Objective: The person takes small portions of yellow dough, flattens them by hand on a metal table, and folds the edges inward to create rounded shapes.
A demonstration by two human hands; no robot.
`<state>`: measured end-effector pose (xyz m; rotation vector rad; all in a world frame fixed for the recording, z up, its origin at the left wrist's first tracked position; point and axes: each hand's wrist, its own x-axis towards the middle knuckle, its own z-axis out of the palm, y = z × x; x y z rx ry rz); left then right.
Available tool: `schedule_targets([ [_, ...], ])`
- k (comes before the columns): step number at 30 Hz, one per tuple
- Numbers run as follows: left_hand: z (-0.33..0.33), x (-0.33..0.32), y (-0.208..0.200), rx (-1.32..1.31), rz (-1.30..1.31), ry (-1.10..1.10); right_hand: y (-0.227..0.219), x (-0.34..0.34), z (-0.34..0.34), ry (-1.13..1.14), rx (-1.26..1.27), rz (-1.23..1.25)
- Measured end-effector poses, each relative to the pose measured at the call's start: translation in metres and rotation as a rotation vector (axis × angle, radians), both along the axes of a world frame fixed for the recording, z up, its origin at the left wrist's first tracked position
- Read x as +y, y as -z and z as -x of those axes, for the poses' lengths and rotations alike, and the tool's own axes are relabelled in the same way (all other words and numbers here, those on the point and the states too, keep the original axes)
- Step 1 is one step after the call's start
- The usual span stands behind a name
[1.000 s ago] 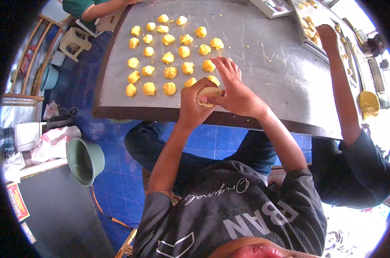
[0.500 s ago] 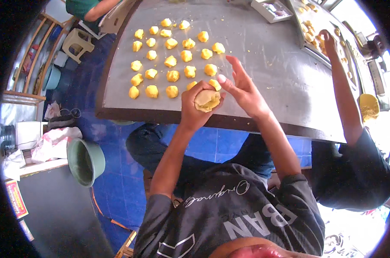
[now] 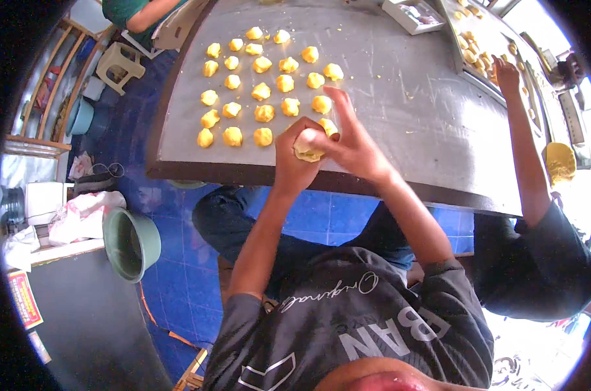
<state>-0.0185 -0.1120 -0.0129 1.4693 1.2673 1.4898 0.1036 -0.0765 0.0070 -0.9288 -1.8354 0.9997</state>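
My left hand [image 3: 294, 161] is closed around a lump of pale yellow dough [image 3: 308, 157] near the table's front edge. Over that lump reaches my right hand [image 3: 359, 148], its thumb pressed on the top of the dough. The other fingers of the right hand are stretched out and apart, and part of the dough is hidden under the thumb. Beyond my hands, several small yellow dough pieces [image 3: 264, 113] sit in loose rows on the grey metal table [image 3: 399, 124]. One of them lies just behind my fingers, partly covered.
At the right, a co-worker's arm [image 3: 522, 130] reaches to a tray [image 3: 468, 68] of yellow pieces. A white box [image 3: 412, 16] stands at the far edge. Another person's arm [image 3: 153, 14] shows at far left. A green basin [image 3: 131, 244] and a stool [image 3: 119, 65] are left of the table.
My right hand has moved left, bringing its thumb onto the dough in my left hand. The co-worker's hand at the tray has shifted slightly.
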Motion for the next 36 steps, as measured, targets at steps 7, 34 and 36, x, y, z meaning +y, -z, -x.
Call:
schedule_targets([
  [7, 0.012, -0.002, -0.003, -0.418, 0.252, 0.26, -0.008, 0.024, -0.035, -0.261, -0.067, -0.125],
  [34, 0.012, 0.001, -0.007, -0.192, 0.295, 0.328, -0.027, 0.039, -0.011, -0.422, -0.421, 0.08],
  [36, 0.014, 0.001, -0.006, -0.261, 0.291, 0.34, -0.035, 0.032, -0.015, -0.439, -0.312, 0.089],
])
